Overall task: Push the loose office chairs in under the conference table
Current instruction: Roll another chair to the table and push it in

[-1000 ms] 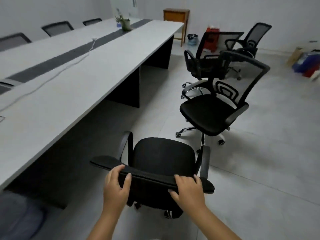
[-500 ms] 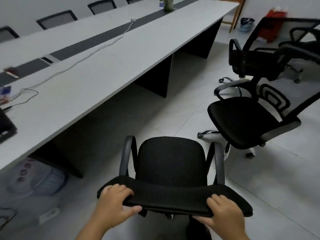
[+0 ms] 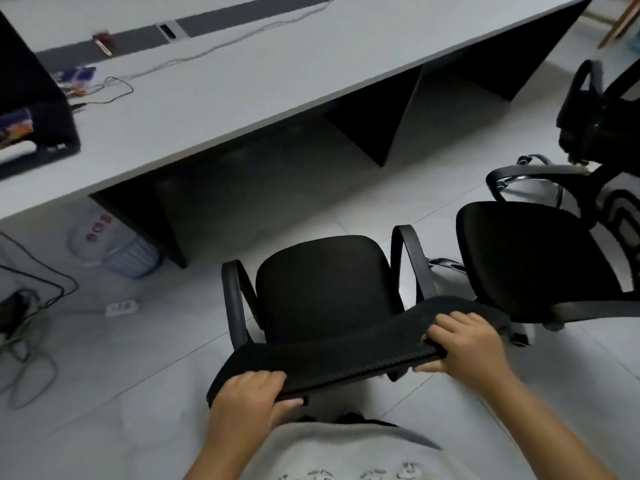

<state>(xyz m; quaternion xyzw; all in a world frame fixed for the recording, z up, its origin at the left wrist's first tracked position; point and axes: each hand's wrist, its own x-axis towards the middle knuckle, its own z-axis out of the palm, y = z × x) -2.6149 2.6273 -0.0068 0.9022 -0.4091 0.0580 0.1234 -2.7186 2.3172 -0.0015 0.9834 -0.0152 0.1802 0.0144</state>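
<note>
A black office chair [image 3: 325, 289] with two armrests stands directly in front of me, its seat facing the long grey conference table [image 3: 242, 81]. My left hand [image 3: 247, 396] grips the left end of the backrest's top edge. My right hand [image 3: 467, 344] grips the right end, fingers over the top and thumb beneath. A gap of floor lies between the seat and the table's edge. A second black chair [image 3: 530, 258] stands close to the right, almost touching the held chair's right armrest. A third chair [image 3: 595, 119] is at the far right.
Dark table legs [image 3: 374, 126] flank the dark opening under the table ahead. On the floor to the left are a pale plastic basket [image 3: 114, 244], a white power strip [image 3: 121, 308] and loose cables [image 3: 31, 299]. A black box [image 3: 31, 109] and wires sit on the tabletop.
The chair has swung left to face the table more squarely and my view has tilted down. Both hands keep their grip on the backrest's top.
</note>
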